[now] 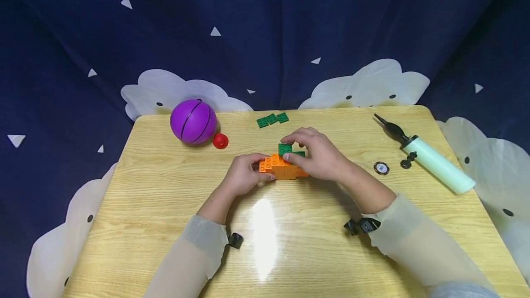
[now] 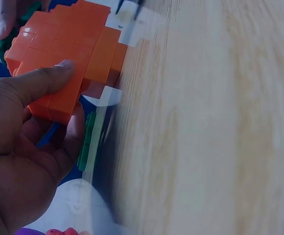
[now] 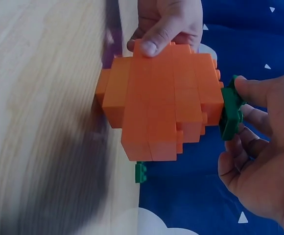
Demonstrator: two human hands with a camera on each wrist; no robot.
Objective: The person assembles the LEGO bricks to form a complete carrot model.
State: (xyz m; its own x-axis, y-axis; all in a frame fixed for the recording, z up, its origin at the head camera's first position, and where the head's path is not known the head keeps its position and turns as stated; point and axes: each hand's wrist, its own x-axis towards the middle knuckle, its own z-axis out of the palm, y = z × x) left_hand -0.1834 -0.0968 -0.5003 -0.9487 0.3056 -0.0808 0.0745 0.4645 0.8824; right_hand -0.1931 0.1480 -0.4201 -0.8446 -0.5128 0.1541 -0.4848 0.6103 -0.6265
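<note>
Curtained indoor space, room type unclear, cloud-print blue curtain (image 1: 265, 17), wooden table (image 1: 157, 201)

The brick build (image 1: 283, 172) lies between the left fingers (image 1: 266, 177), at its left end, and the right fingers (image 1: 294, 157), which hold small bricks (image 1: 285, 149) at its upper side. Behind the fingers, near the far edge of the desk (image 1: 157, 187), lie three loose bricks (image 1: 272, 119); behind and left of the left fingers sits the ball (image 1: 193, 122), the cap (image 1: 220, 141) just beside it. To the right of the right fingers lies the chip (image 1: 381, 168), with the pump (image 1: 440, 164) beyond.
</note>
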